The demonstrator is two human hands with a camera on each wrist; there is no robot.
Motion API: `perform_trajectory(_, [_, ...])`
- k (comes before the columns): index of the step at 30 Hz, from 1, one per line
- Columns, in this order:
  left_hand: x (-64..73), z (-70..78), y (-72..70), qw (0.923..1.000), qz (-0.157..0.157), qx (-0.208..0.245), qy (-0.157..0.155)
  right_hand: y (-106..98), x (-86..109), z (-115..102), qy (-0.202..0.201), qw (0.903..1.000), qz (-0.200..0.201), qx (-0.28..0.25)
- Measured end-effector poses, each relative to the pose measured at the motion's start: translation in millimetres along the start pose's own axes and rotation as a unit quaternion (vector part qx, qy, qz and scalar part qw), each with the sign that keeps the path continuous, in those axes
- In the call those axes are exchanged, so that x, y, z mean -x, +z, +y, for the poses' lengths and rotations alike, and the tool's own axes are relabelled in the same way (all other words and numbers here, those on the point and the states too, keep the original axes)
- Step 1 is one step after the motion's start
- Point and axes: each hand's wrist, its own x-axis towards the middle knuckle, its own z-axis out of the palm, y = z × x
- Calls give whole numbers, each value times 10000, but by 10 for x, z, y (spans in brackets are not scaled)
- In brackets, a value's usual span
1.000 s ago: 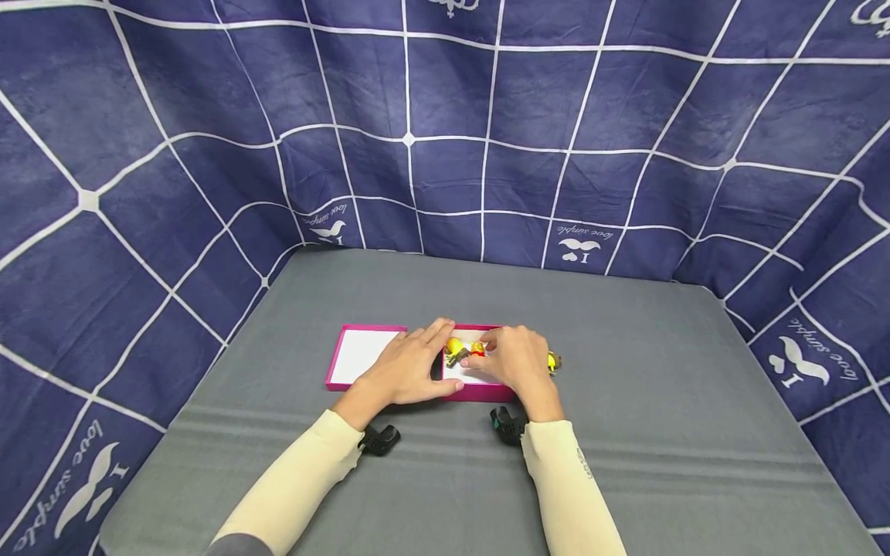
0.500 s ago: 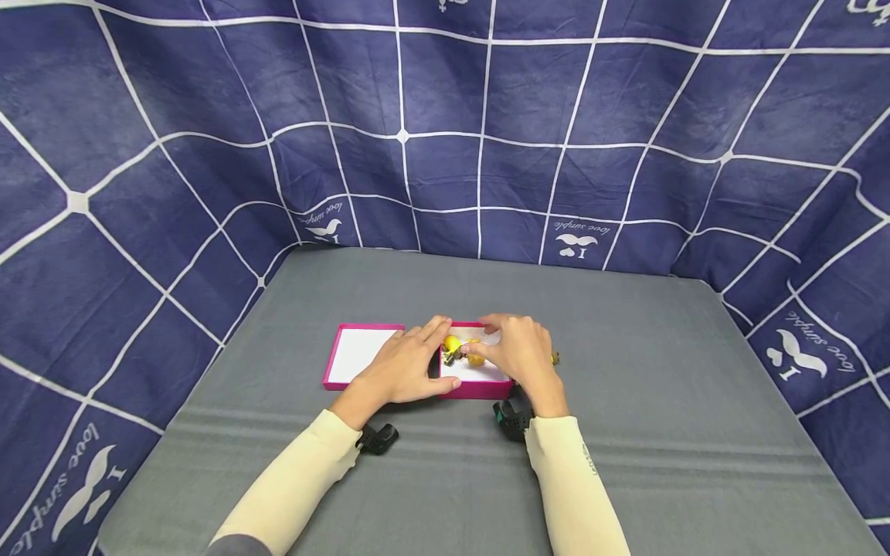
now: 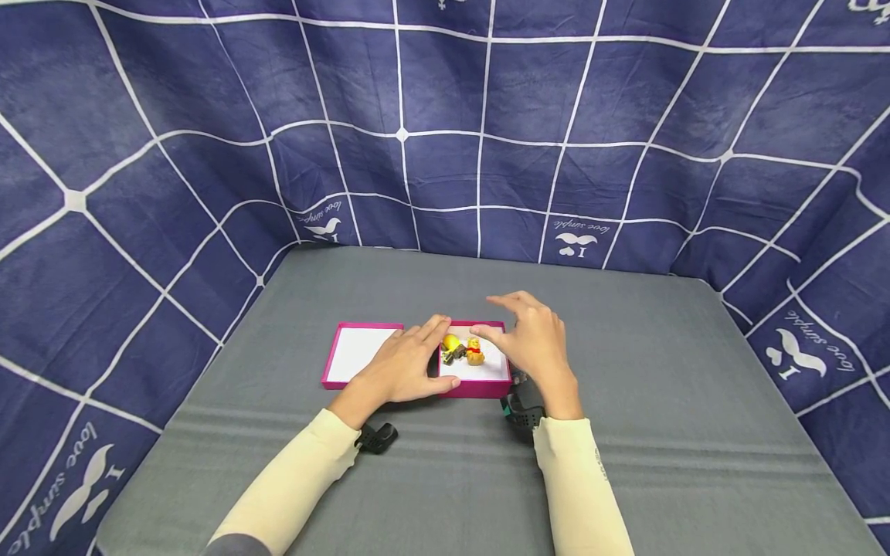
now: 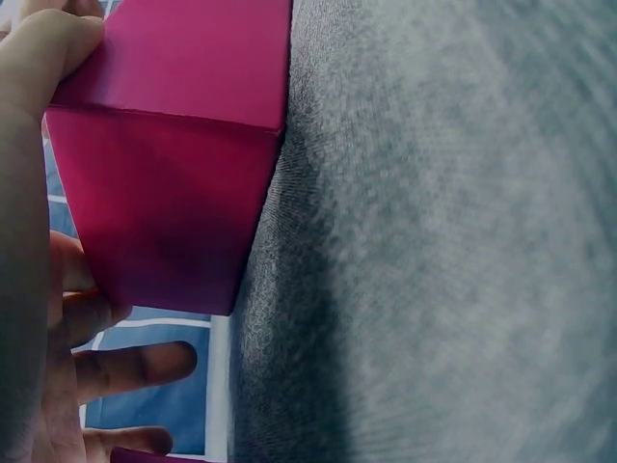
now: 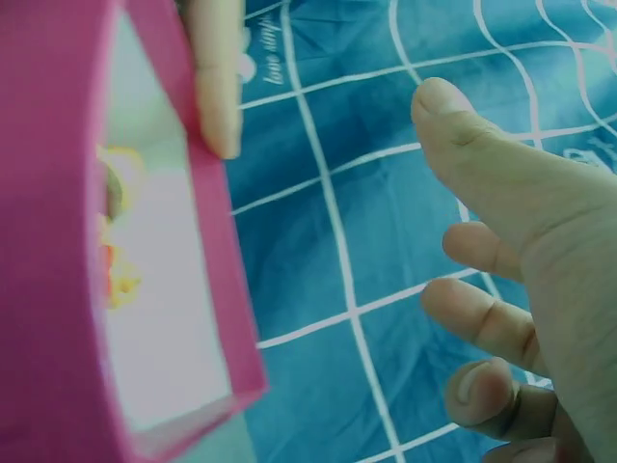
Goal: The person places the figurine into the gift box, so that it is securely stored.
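Observation:
A magenta box (image 3: pixel 476 391) with a white inside holds a small bear figurine (image 3: pixel 475 358) with a red band, a yellow round-headed piece (image 3: pixel 451 341) and a dark brown piece (image 3: pixel 455 354). Along the box's left side rests my left hand (image 3: pixel 402 364), fingers stretched toward the back corner and thumb at the front corner. The left wrist view shows that hand around the box's outer wall (image 4: pixel 174 207). Over the right rim hovers my right hand (image 3: pixel 534 340), thumb and fingers spread. Nothing sits between them in the right wrist view, where the bear figurine (image 5: pixel 122 280) lies inside the box.
A shallow magenta tray-like lid (image 3: pixel 354 357), white inside, lies left of the box and partly under my left hand in the head view. Grey cloth (image 3: pixel 660 386) covers the table. A blue white-lined curtain (image 3: pixel 445 170) hangs behind and at both sides.
My right hand has let go of the bear figurine, now lying in the box, and has lifted up and to the right with its fingers spreading. My left hand stays at the box.

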Motion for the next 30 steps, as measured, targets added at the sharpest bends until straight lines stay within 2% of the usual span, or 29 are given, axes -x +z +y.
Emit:
perform_trajectory(7, [5, 2, -3, 10000, -23, 45, -6, -123, -13, 6, 20, 9990, 392, -218])
perform_trajectory(13, [4, -1, 11, 10000, 41, 71, -14, -157, -30, 1, 27, 9978, 371, -542])
perform_trajectory(21, [0, 7, 15, 9999, -12, 120, -48, -268, -27, 61, 373, 9866, 389, -1538])
perform_trajectory(30, [4, -1, 18, 9999, -24, 106, -42, -371, 8, 182, 515, 9810, 492, -1807])
